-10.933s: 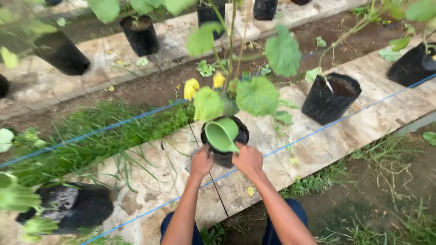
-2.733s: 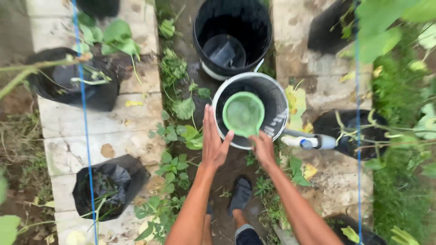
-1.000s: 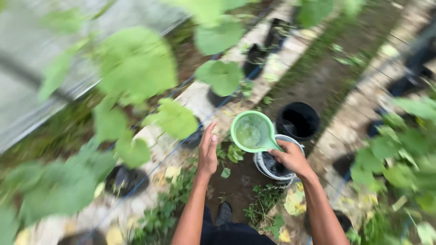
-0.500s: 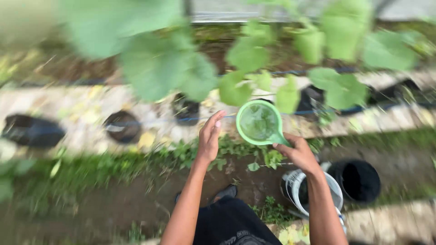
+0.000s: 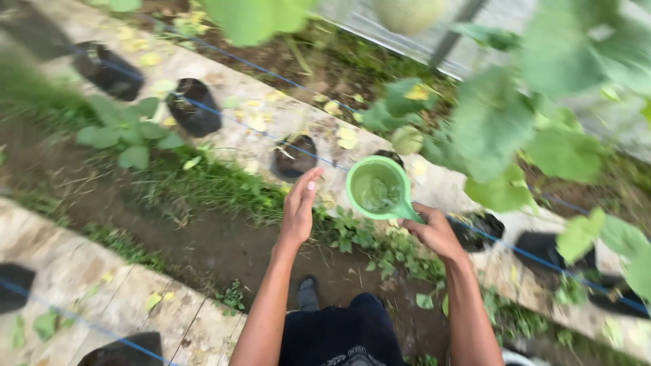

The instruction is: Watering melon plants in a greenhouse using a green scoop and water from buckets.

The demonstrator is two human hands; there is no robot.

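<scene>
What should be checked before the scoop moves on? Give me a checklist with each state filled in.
1. Grip: right hand holds the green scoop by its handle: ok.
2. Contents: liquid shows inside the scoop, none seen spilling: ok.
3. Level: the scoop appears slightly tilted, and the picture is blurred: cannot tell.
4. Left hand: open, beside the scoop, not touching it: ok.
5. Nearest black grow bag: beyond the left hand, on the paved strip, not under the scoop: not ok.
6. Overhead leaves: hang close to the scoop's right: cannot tell whether they clear it.
</scene>
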